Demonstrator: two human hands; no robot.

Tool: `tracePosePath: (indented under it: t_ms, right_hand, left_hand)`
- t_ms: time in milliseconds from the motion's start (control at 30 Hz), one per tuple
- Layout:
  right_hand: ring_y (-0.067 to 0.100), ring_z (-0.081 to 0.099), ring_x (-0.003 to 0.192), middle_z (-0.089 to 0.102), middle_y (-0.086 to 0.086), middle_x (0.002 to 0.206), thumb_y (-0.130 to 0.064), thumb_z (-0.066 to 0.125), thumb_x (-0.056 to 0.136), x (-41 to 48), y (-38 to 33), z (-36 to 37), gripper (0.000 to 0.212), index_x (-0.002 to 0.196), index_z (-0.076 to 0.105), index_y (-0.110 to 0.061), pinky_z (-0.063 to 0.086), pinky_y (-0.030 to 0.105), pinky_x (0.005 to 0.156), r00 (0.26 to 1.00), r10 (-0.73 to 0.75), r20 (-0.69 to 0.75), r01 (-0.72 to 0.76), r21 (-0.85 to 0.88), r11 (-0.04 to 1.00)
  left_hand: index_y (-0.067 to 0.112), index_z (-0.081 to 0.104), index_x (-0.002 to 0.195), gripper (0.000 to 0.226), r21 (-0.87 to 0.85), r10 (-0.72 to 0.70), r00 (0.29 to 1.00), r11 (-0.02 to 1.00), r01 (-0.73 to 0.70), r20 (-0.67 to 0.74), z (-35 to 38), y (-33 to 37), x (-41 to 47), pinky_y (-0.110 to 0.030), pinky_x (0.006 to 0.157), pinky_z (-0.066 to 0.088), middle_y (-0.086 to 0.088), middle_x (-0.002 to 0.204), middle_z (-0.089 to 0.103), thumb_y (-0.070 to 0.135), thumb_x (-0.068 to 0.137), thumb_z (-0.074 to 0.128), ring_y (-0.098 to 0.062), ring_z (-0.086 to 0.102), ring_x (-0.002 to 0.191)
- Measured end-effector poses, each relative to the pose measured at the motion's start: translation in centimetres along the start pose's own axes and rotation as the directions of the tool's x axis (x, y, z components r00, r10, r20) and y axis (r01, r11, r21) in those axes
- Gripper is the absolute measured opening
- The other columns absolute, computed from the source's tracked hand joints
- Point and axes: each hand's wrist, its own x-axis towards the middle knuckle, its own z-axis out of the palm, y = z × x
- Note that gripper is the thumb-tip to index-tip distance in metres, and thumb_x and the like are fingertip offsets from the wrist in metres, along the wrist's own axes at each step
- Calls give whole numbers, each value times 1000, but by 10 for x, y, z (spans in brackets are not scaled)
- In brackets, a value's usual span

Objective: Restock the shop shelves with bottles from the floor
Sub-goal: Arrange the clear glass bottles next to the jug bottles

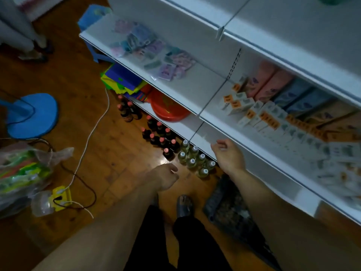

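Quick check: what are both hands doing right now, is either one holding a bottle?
Left hand: open, fingers loosely curled, holding nothing.
Right hand: open, fingers loosely curled, holding nothing.

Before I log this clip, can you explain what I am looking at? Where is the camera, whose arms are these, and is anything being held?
There is no machine here: a person wears one wide-angle camera on the head, looking down, so the arms reaching in from below are their own. The left hand and right hand are both empty, fingers loosely curled. On the wooden floor stand dark bottles with red caps and clear bottles with silver caps, beside a white shelf unit. Its shelves hold small boxes, packets and a red basin.
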Motion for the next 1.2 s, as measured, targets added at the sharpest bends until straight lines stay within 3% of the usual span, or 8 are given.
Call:
tracePosePath:
  t_ms: [100, 200, 367, 500, 633, 733, 900, 1200]
  right_hand:
    - [17, 57, 104, 61, -2, 121, -40, 57, 93, 26, 6, 23, 35, 123, 56, -21, 44, 28, 86, 996, 79, -46, -77, 33, 996]
    - [15, 53, 96, 61, -1, 115, -34, 58, 94, 49, 19, 54, 29, 119, 59, -18, 40, 26, 80, 985, 144, -98, -143, 24, 989]
    - [21, 59, 105, 62, 0, 115, -40, 52, 94, 96, 55, 115, 27, 115, 59, -24, 48, 41, 95, 947, 303, -106, -301, 40, 953]
    - [23, 58, 98, 62, 3, 107, -35, 53, 93, 139, 99, 169, 25, 113, 59, -21, 49, 39, 89, 930, 360, -73, -361, 3, 933]
    - [26, 58, 107, 62, 3, 119, -39, 55, 91, 185, 154, 220, 35, 122, 55, -24, 42, 30, 81, 913, 404, -59, -405, -10, 914]
    - [25, 56, 114, 59, 3, 127, -40, 56, 90, 214, 195, 255, 42, 129, 50, -25, 42, 30, 86, 920, 382, -84, -384, -9, 923]
    - [25, 54, 111, 49, 6, 132, -40, 59, 89, 246, 242, 296, 43, 128, 49, -25, 34, 27, 80, 938, 315, -142, -326, -58, 944]
    - [24, 58, 96, 59, 5, 115, -30, 59, 86, 264, 273, 320, 24, 109, 57, -22, 36, 28, 73, 949, 229, -215, -248, -67, 966]
  left_hand:
    - [24, 59, 127, 38, 53, 22, 998, 998, -25, 52, -7, 0, 55, -27, 104, 41, -4, 139, 54, 34, 91, 55, -20, 52, 123]
    - [23, 61, 121, 32, 64, 46, 993, 997, -53, 107, -6, -6, 108, -20, 94, 41, -2, 130, 59, 31, 90, 57, -20, 55, 116]
    - [33, 55, 97, 9, 126, 53, 973, 989, -83, 223, 17, -41, 196, -26, 83, 47, -3, 117, 62, 33, 88, 57, -21, 61, 101]
    - [31, 61, 113, 29, 107, 12, 966, 993, -41, 260, 43, -70, 263, -32, 93, 49, -5, 125, 62, 33, 84, 57, -27, 61, 109]
    - [28, 53, 121, 34, 107, 25, 953, 992, -60, 302, 80, -97, 326, -32, 103, 42, -4, 135, 54, 35, 88, 55, -25, 55, 118]
    - [21, 43, 137, 51, 133, 32, 987, 990, -53, 157, 98, -108, 369, -41, 103, 43, -8, 135, 53, 29, 89, 57, -31, 52, 122]
    - [26, 37, 140, 59, 153, 213, 977, 965, -215, 26, 121, -121, 414, -45, 101, 41, -8, 141, 43, 21, 86, 59, -33, 48, 124]
    - [24, 64, 118, 32, 164, 422, 905, 898, -409, -52, 131, -121, 446, -40, 95, 46, -7, 125, 58, 20, 87, 62, -31, 56, 114]
